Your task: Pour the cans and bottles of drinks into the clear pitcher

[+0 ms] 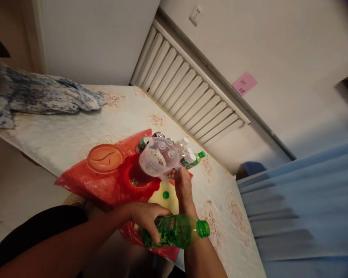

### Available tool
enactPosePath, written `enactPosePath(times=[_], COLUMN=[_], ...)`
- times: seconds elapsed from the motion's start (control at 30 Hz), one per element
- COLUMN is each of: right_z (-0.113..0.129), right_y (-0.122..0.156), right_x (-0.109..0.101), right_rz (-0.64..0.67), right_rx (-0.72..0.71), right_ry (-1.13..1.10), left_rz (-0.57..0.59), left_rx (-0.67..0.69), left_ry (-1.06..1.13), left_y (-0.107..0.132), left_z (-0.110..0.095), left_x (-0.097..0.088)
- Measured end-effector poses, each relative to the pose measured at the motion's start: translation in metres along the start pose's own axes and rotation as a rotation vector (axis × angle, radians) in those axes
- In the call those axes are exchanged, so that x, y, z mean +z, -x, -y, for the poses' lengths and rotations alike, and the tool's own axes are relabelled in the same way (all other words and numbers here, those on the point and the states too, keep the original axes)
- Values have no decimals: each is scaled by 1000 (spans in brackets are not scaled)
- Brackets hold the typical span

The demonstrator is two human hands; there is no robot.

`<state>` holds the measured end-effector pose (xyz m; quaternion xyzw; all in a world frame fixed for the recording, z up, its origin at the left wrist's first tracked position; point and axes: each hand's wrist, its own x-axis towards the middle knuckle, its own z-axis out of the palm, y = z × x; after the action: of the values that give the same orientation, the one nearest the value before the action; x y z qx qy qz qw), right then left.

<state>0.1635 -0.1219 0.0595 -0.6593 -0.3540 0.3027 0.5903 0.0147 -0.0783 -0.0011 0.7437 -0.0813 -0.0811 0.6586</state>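
Left hand (147,217) around bottle (175,231), right hand (183,186) on jug (158,158)

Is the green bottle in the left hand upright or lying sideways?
Lying sideways: the left hand grips the green bottle, its neck pointing right.

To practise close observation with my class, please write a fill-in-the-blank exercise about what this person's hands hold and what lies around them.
1. The left hand grips a ____ bottle tipped on its side.
2. The right hand holds a clear jug over a ____ plastic bag.
3. A ____ note is stuck on the wall.
Missing words: green; red; pink.
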Motion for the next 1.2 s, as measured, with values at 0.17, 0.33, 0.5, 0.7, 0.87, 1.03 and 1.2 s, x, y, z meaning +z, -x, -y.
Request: enactPosePath(times=[0.17, 0.33, 0.5, 0.7, 0.87, 1.03, 1.2], right_z=[3, 19, 51, 106, 137, 148, 145], right_y=[-9, -9, -2, 17, 45, 78, 111], right_x=[20, 30, 20, -22, -70, -118, -165], right_rz=[76, 45, 1, -116, -280, -402, -474], right_rx=[-103, -145, -181, -249, -266, -285, -216], right_ry=[-151, -271, -309, -247, -239, -170, -62], left_rz=[16, 23, 21, 15, -25, -66, -139], left_rx=[8, 25, 5, 25, 55, 93, 92], left_ry=[16, 21, 24, -9, 31, 92, 74], left_y=[1, 6, 9, 8, 4, -5, -16], left_z=[1, -2, -3, -1, -2, -1, 5], left_x=[-3, -7, -9, -9, -9, -9, -12])
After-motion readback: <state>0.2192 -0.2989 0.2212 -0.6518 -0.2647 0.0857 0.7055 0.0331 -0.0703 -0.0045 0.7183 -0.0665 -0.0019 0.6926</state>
